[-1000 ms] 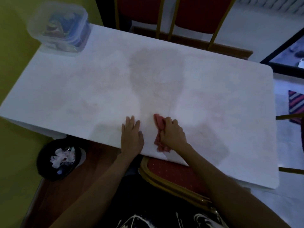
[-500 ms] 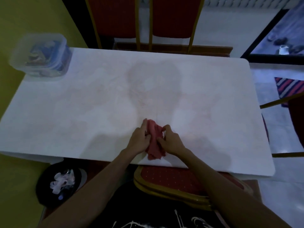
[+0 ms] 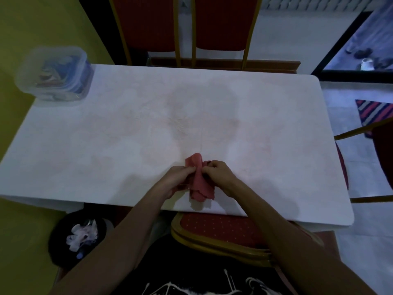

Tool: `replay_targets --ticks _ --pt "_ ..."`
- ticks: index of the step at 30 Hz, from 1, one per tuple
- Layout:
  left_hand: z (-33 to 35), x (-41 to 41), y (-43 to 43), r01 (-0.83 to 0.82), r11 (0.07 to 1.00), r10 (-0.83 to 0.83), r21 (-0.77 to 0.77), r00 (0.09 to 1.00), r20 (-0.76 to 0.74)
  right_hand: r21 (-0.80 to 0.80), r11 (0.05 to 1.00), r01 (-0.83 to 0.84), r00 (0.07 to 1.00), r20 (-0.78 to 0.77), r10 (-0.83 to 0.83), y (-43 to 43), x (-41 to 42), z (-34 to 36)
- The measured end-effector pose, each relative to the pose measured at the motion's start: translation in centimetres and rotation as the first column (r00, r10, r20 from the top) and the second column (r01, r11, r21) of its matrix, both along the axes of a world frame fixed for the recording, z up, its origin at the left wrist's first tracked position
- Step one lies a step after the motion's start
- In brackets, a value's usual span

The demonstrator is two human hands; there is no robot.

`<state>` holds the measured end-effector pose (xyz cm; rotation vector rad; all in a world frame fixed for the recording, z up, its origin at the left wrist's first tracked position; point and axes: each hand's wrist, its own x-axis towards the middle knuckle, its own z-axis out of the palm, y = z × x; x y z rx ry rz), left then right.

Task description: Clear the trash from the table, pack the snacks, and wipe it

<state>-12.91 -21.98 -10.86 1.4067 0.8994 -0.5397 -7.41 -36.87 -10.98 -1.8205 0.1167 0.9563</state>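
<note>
Head view: near the surface's (image 3: 276, 116) near edge, the left hand (image 3: 177, 180) and right hand (image 3: 219, 174) both pinch the red cloth (image 3: 198, 182), bunching it. Wiping looks underway; next, press it flat and sweep outward.

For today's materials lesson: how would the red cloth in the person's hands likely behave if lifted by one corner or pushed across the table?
The red cloth is bunched and creased between the left hand and right hand, so it would probably hang limp. Pushed over the table, it would likely crumple, not slide whole. It looks light.
</note>
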Motion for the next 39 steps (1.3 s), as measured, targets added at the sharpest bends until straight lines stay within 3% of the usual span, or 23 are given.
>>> replay_targets --ticks 4,8,11,15,18,21,24,27,29,34,39 --pt "-0.2 -1.1 0.3 -0.097 0.995 0.095 0.025 0.993 0.064 -0.105 0.994 0.006 0.999 0.041 -0.002 -1.9 -0.1 -0.6" --pt "-0.8 -2.3 0.4 -0.07 0.997 0.07 0.016 0.997 0.029 -0.19 0.981 0.046 0.994 0.108 -0.026 -4.5 0.2 -1.3" --pt "-1.8 -2.9 -0.4 -0.045 0.985 0.038 0.166 0.998 0.046 -0.261 0.964 0.045 0.978 0.206 0.01 -5.5 0.2 -1.7" --pt "-2.1 -3.3 -1.2 -0.052 0.789 -0.072 0.612 0.982 0.177 -0.336 0.94 0.062 0.924 0.376 0.073 -6.4 0.3 -1.8" --pt "-2.0 -3.0 -1.5 -0.052 0.627 -0.23 0.777 0.941 0.249 -0.378 0.923 0.073 0.851 0.505 0.14 -6.3 0.2 -1.5" --pt "-2.0 -2.8 -2.9 0.044 0.434 -0.469 0.9 0.864 0.184 -0.368 0.93 -0.011 0.785 0.573 0.236 -4.9 -0.2 -1.2" --pt "-2.4 -3.2 -4.5 0.12 0.403 -0.649 0.907 0.736 0.19 -0.385 0.907 -0.172 0.775 0.516 0.366 -3.3 -1.4 -1.5" --pt "-3.2 -4.2 -4.7 0.299 0.33 -0.729 0.895 0.684 0.04 -0.443 0.838 -0.319 0.763 0.405 0.504 -2.7 -2.2 -1.8" --pt "-3.2 -4.5 -4.2 0.331 0.296 -0.755 0.896 0.656 0.008 -0.453 0.816 -0.36 0.772 0.346 0.533 -2.6 -1.6 -1.3" --pt "0.2 -2.0 -2.2 0.376 0.386 -0.724 0.842 0.69 0.025 -0.431 0.858 -0.279 0.838 0.327 0.437 -2.2 2.5 2.7" --pt "7.4 5.0 2.6 0.31 0.304 -0.744 0.901 0.668 0.021 -0.492 0.857 -0.153 0.759 0.497 0.42 -0.5 7.6 9.1"
